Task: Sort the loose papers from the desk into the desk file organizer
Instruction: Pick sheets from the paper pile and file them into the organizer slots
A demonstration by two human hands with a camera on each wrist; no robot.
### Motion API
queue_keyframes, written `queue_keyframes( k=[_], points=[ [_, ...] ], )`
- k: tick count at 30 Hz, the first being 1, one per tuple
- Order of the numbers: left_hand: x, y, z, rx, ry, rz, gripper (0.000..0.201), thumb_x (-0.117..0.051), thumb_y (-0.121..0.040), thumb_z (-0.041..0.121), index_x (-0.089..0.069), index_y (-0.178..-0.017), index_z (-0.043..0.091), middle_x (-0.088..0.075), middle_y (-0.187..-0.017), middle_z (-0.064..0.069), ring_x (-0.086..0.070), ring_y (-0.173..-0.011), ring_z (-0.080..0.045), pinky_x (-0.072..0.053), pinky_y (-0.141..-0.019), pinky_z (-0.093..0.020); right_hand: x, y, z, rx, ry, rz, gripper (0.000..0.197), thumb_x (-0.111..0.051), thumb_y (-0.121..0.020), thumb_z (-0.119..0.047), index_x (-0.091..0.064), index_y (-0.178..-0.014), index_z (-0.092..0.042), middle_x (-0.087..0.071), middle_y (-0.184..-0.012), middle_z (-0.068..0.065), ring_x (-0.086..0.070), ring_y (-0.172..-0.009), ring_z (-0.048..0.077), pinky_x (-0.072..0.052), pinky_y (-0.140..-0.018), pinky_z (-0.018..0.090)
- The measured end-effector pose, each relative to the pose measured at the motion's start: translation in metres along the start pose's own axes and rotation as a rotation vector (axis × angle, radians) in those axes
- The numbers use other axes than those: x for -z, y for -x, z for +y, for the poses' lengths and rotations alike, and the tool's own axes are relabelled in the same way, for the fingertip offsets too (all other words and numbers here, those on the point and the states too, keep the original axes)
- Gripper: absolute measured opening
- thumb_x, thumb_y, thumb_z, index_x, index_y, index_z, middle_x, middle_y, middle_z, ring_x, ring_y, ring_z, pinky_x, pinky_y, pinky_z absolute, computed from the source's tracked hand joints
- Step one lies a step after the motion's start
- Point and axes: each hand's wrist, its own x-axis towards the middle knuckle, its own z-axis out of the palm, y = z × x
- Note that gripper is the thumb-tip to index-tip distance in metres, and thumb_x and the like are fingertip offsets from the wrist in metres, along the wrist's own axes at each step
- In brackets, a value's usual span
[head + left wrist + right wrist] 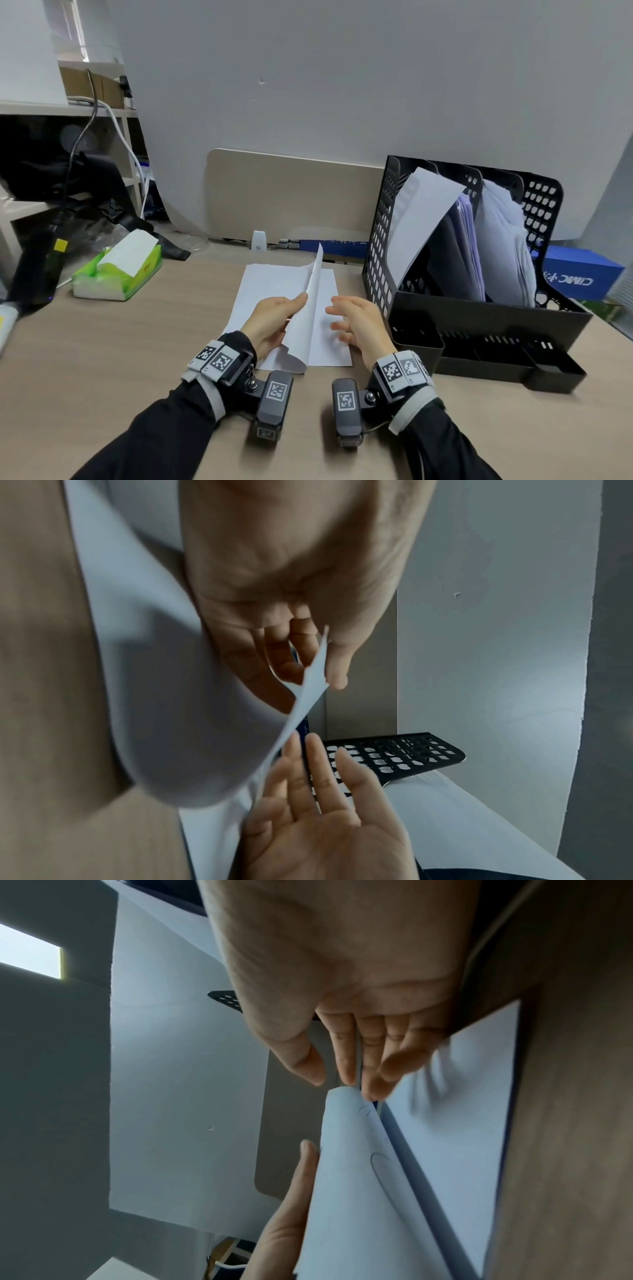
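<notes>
- White sheet (310, 308) stands up on edge in my left hand (270, 323); that grip is narrow, thumb (337, 653) on one face and fingers (281, 666) on the other, pinching the paper partway up while its lower end curls onto the pile.
- Under that grip lies the stack of loose papers (274, 284), flat on the wood-grain counter (102, 342), its near corner beneath my left wrist.
- My right hand (356, 320) is just beside the raised sheet, on its other side from the left grip; this grip is wide, fingers (318, 772) spread and holding nothing, hovering over the stack.
- From the right wrist view the fingertips (349, 1074) of that hand are close to the sheet's top corner; whether they touch it I cannot tell.
- Beyond my right hand, further right, stands the black mesh file organizer (383, 240) on the counter, with white and pale purple papers already leaning in its slots.
- Well to the left of my left grip sits a green tissue pack (116, 277).
</notes>
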Motion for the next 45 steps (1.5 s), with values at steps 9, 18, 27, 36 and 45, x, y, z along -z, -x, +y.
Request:
queue_keyframes(
  k=[9,18,27,36,45],
  points=[
    [0.000,0.005,0.003,-0.006,-0.010,-0.023,0.022,-0.061,-0.099,0.023,-0.061,-0.092,0.002,-0.066,-0.087,-0.013,-0.062,-0.070,-0.021,-0.051,-0.050,-0.020,-0.001,-0.002,0.002,-0.091,-0.032,-0.017,0.036,-0.062,-0.096,-0.021,-0.054,-0.126,-0.004,-0.066,-0.089,0.010,-0.059,-0.044,0.010,-0.046,-0.042,0.022],
    [0.001,0.001,0.000,-0.003,0.017,-0.116,0.028,-0.063,-0.098,0.021,-0.055,-0.072,0.013,-0.057,-0.070,-0.004,-0.057,-0.064,-0.017,-0.049,-0.057,-0.024,-0.001,0.002,0.003,-0.031,0.198,-0.075,0.029,-0.067,-0.093,-0.031,-0.071,-0.102,-0.003,-0.063,-0.077,0.004,-0.042,-0.045,0.011,-0.031,-0.039,0.020],
    [0.001,0.001,-0.002,-0.008,-0.046,-0.195,0.023,-0.075,-0.089,0.027,-0.067,-0.091,0.006,-0.065,-0.088,-0.011,-0.068,-0.080,-0.025,-0.058,-0.070,-0.031,-0.005,0.009,-0.001,-0.018,0.222,-0.201,0.033,-0.064,-0.094,-0.036,-0.071,-0.085,-0.005,-0.065,-0.073,0.006,-0.051,-0.048,0.015,-0.033,-0.041,0.020],
    [-0.001,0.002,0.000,-0.016,-0.038,-0.171,0.042,-0.080,-0.078,0.049,-0.058,-0.077,0.013,-0.058,-0.070,-0.003,-0.059,-0.064,-0.020,-0.059,-0.070,-0.033,-0.002,0.008,0.003,0.087,0.119,-0.242,0.029,-0.064,-0.096,-0.026,-0.074,-0.085,-0.001,-0.066,-0.075,0.013,-0.056,-0.055,0.019,-0.040,-0.050,0.026],
    [0.000,0.003,0.000,-0.014,0.005,-0.158,0.045,-0.080,-0.081,0.044,-0.063,-0.102,0.008,-0.052,-0.084,-0.008,-0.059,-0.065,-0.020,-0.056,-0.064,-0.031,-0.004,0.009,0.003,0.138,0.200,-0.326,0.036,-0.069,-0.088,-0.046,-0.075,-0.099,-0.012,-0.068,-0.069,-0.005,-0.052,-0.049,0.006,-0.038,-0.055,0.023]
  ],
)
